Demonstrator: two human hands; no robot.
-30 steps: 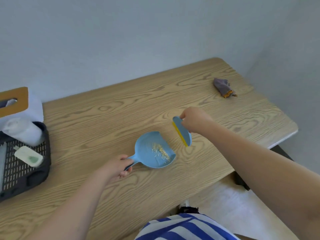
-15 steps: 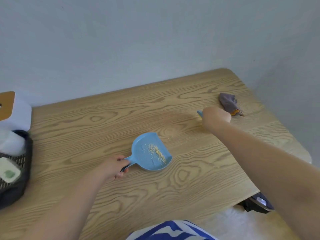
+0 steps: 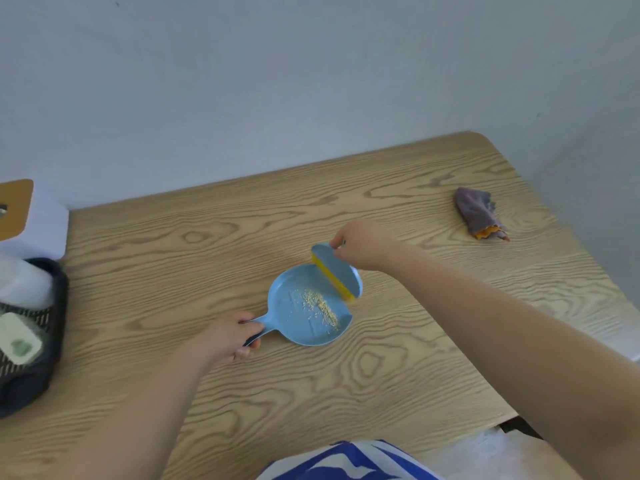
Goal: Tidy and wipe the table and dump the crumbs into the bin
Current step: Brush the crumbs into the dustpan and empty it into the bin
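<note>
Pointing its handle leftward (near-horizontal), dustpan [image 3: 308,310]

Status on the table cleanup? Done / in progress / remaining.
Done: a pile of crumbs sits in the blue dustpan.
In hand: left hand grips the pan's handle; right hand holds the brush at the pan's lip.
Left: dumping, no bin in view; the cloth lies unused on the table.

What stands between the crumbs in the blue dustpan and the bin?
That cannot be judged: no bin is in view. The crumbs lie loose in the dustpan, the left hand gripping its handle, and the brush stands at its open edge.
</note>
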